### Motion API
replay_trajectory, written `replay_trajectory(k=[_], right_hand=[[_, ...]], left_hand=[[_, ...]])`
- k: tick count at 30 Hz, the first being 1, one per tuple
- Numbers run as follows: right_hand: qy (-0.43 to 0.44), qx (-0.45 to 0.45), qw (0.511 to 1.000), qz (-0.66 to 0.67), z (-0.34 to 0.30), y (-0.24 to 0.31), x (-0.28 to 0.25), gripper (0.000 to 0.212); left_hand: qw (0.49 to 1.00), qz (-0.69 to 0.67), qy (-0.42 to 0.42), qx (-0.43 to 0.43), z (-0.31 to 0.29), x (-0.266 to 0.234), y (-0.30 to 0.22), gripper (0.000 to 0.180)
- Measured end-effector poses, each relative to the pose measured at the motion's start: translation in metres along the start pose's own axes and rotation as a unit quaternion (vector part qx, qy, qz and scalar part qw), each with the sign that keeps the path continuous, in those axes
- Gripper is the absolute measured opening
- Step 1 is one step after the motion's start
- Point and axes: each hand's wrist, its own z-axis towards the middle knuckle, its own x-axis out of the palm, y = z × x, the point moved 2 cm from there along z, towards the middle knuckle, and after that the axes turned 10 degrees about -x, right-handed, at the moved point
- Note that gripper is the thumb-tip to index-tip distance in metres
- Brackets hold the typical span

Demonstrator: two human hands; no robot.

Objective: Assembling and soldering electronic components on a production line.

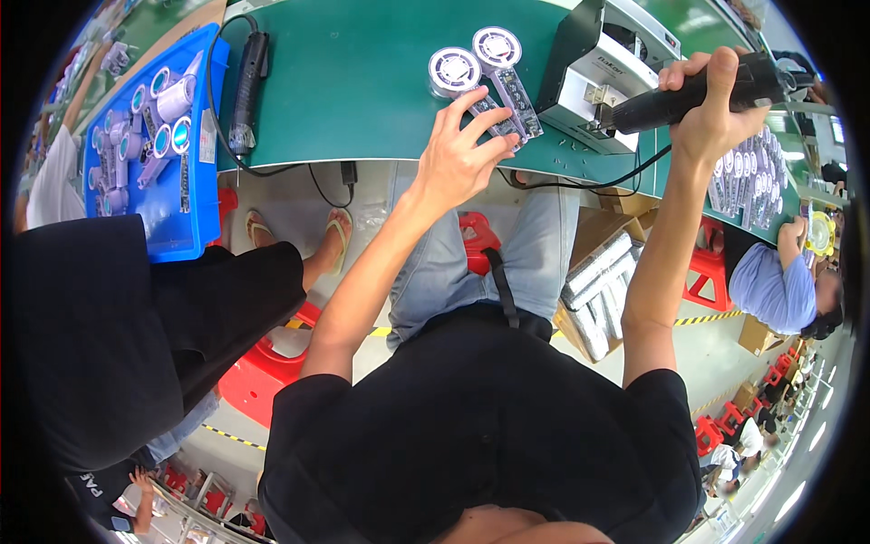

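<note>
A worker in a black shirt (480, 426) and jeans sits at a green bench (362, 82), seen from above, both bare forearms reaching toward it. A red stool (478, 238) shows between the knees. The left hand (458, 154) rests at the bench's near edge, fingers spread and pressing down on the handle of a small fan (464, 86), a round white-and-lilac head on a dark stem; the grip is loose and flat, fingertips on top, nothing closed around the stem. A second fan (501, 63) lies just beside the first, touching or nearly so. The right hand (711, 104) is wrapped tight around a black driver (698, 91), held level with its tip pointing left toward a white and black box machine (598, 72) on the bench. The driver's cable (589, 181) loops below the bench edge. To the left, a blue tray (163, 208) holds many lilac fan parts, and another black tool (246, 86) lies on the bench with its cord trailing. A neighbour in black (118, 326) sits close at the left; a person in a blue shirt (770, 290) works farther right, near a carton (603, 281) of parts on the floor.
</note>
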Motion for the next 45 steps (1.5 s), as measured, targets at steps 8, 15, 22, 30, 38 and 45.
replay_trajectory(k=[8,15,22,30,38,45], right_hand=[[0.029,0.040,0.985,0.165,-0.055,0.007,0.030,0.042],[0.123,0.013,0.986,0.108,-0.069,0.007,0.035,0.045],[0.053,0.003,0.987,0.150,-0.076,0.004,0.048,0.047],[0.151,0.000,0.985,0.084,-0.088,0.008,0.050,0.048],[0.151,0.004,0.984,0.096,-0.095,0.004,0.054,0.048],[0.045,0.014,0.991,0.124,-0.102,-0.003,0.053,0.054]], left_hand=[[1.000,-0.004,-0.003,-0.001,0.000,0.001,0.001,0.018],[1.000,-0.012,-0.005,0.003,0.001,0.003,0.001,0.018],[1.000,-0.010,-0.005,0.002,0.000,0.002,0.001,0.018],[1.000,-0.009,-0.008,-0.001,0.000,0.000,0.001,0.019],[1.000,-0.015,-0.012,-0.003,-0.002,0.002,0.005,0.019],[1.000,0.012,-0.005,-0.023,-0.002,0.001,-0.006,0.017]])
